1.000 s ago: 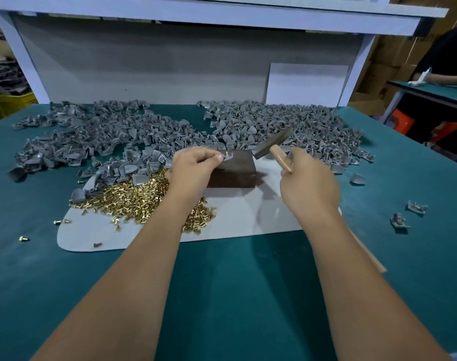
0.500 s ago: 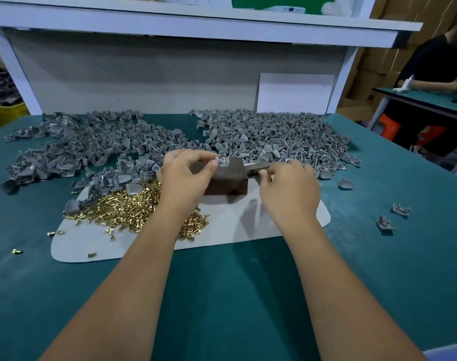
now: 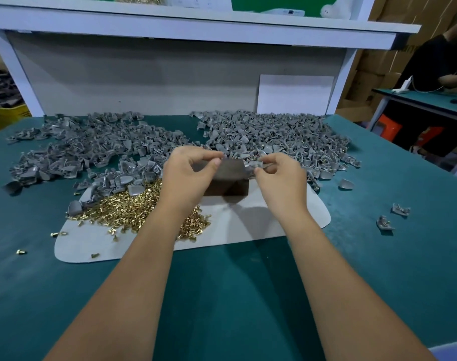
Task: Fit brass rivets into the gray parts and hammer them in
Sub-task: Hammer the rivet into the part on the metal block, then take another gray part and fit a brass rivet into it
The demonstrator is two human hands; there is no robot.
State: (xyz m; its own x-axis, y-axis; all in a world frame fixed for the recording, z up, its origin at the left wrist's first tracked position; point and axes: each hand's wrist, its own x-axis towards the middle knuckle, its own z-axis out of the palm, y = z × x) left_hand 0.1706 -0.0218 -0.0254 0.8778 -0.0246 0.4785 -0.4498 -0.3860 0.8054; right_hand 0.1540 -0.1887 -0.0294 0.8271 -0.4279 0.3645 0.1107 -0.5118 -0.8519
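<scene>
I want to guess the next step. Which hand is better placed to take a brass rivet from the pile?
Probably the left hand: the brass rivets lie just beside and below its wrist. The right hand pinches a gray part on the far side of the dark block.

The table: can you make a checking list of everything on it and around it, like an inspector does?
Surface: green table with a pale mat on it.
Job's things: two heaps of gray parts; brass rivets piled on the mat; dark block between the hands.
Clutter: stray rivets and loose parts on the table.
Grippers: left hand curled at the block's edge, contents hidden; right hand pinches a gray part.
Cables: white cable on the far table.
Surroundings: white shelf, cardboard boxes, another person.
</scene>
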